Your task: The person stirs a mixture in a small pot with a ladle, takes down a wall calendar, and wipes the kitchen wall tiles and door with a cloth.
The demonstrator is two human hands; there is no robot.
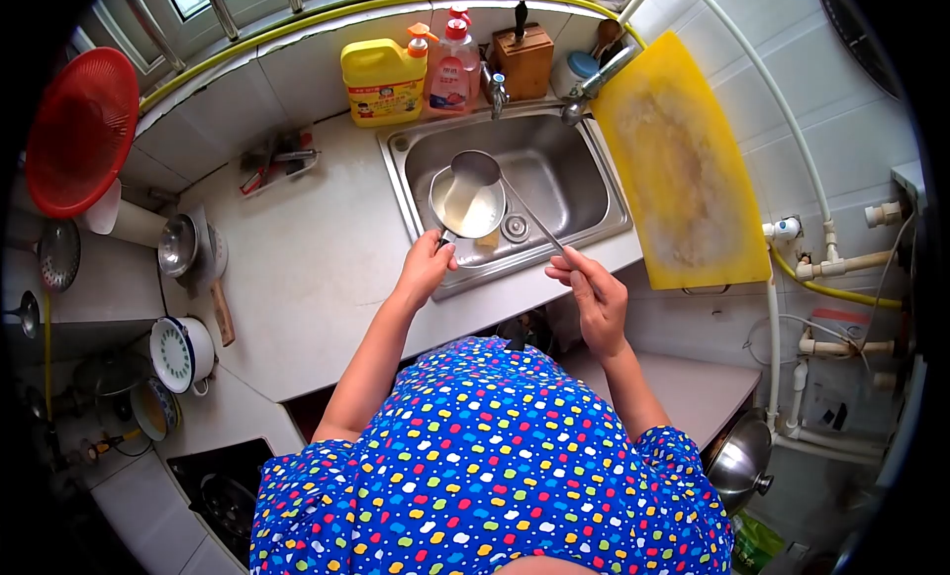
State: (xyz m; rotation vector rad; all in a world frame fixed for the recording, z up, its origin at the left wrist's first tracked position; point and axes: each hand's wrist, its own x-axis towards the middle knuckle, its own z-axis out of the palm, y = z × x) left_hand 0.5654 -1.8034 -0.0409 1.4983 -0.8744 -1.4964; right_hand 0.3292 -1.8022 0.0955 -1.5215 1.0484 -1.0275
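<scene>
Over the left part of the steel sink (569, 164), a small round pot (482, 215) with whitish contents is held by its short handle in my left hand (427, 266). My right hand (597, 296) grips the long thin handle of a metal ladle (476, 167). The ladle's bowl is over the far rim of the pot, with a whitish streak between the bowl and the contents. Whether the bowl touches the pot I cannot tell. A small yellowish piece shows in the sink below the pot, near the drain (515, 228).
Behind the sink stand a yellow jug (384, 83), a pink bottle (451, 72), a knife block (522, 60) and the faucet (499, 95). A yellow cutting board (683, 164) leans at the right. Pots and a red colander (82, 133) are at the left.
</scene>
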